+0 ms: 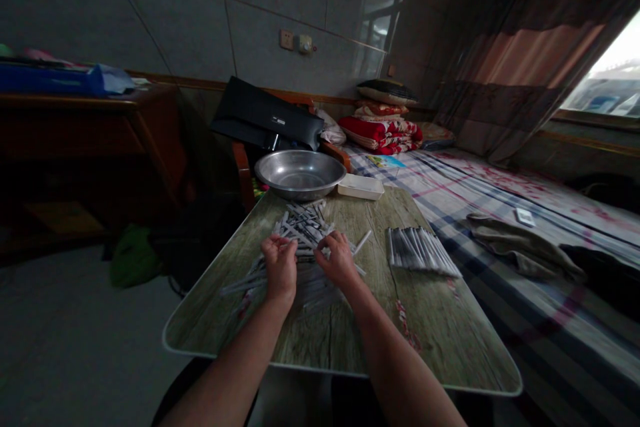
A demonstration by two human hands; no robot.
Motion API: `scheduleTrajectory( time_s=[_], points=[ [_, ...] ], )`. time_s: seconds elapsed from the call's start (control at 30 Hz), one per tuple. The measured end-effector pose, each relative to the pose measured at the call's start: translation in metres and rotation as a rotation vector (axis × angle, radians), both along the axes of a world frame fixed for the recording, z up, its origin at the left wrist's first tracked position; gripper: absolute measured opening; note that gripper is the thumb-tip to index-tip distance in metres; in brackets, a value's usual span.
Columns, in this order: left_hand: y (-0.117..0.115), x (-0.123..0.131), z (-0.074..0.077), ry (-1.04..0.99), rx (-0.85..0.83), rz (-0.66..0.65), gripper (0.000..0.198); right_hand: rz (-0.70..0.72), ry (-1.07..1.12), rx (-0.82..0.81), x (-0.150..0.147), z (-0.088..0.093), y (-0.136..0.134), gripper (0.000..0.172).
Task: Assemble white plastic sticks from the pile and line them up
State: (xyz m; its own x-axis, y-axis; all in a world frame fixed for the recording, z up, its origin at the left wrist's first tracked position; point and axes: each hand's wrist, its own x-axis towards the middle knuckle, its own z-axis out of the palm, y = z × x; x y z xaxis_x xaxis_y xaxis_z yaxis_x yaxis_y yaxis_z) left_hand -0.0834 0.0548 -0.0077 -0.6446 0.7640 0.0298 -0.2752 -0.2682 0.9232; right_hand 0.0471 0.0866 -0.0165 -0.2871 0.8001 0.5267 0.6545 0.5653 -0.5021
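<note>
My left hand (281,263) is over the middle of the small table, its thumb and fingers pinched together. What it grips, if anything, is too small to make out. My right hand (338,259) is just to the right, fingers curled; anything in them is hidden. Between and beyond both hands lies a loose heap of slim grey-white pen-like sticks (305,221). Clear thin tubes or sleeves (313,290) are spread nearer to me, beneath my wrists. To the right, a tidy row of similar dark-and-clear pen-like sticks (423,251) lies side by side.
A steel basin (300,177) and a shallow white tray (361,187) stand at the wood-patterned table's (370,340) far end. Behind them a black bag (270,113) rests on a wooden chair. A bed with a plaid sheet (435,180) adjoins the right side.
</note>
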Motion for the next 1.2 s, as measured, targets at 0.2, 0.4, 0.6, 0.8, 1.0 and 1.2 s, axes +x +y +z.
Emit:
scheduleTrajectory(
  time_s=[0.2,0.4,0.6,0.8,1.0,1.2],
  points=[
    [-0.001,0.006,-0.001,0.032,-0.032,-0.285,0.027,0.021,0.057,0.007,-0.001,0.0,-0.005,0.009],
    [0.002,-0.001,-0.002,-0.058,0.015,-0.147,0.033,-0.273,-0.074,-0.114,0.01,0.0,-0.004,0.015],
    [0.001,-0.001,-0.001,-0.096,0.016,-0.141,0.034,-0.338,-0.263,-0.217,0.005,0.005,-0.011,0.012],
    [0.001,0.0,0.003,-0.127,0.037,-0.175,0.031,-0.348,-0.188,-0.186,0.007,0.004,-0.005,0.012],
    [0.002,-0.003,0.006,-0.172,-0.002,-0.146,0.033,-0.086,0.397,-0.337,0.016,0.0,0.003,0.01],
    [0.003,-0.011,0.013,-0.359,0.02,-0.135,0.029,0.538,1.007,-0.891,0.023,0.007,-0.006,0.025]
  ],
)
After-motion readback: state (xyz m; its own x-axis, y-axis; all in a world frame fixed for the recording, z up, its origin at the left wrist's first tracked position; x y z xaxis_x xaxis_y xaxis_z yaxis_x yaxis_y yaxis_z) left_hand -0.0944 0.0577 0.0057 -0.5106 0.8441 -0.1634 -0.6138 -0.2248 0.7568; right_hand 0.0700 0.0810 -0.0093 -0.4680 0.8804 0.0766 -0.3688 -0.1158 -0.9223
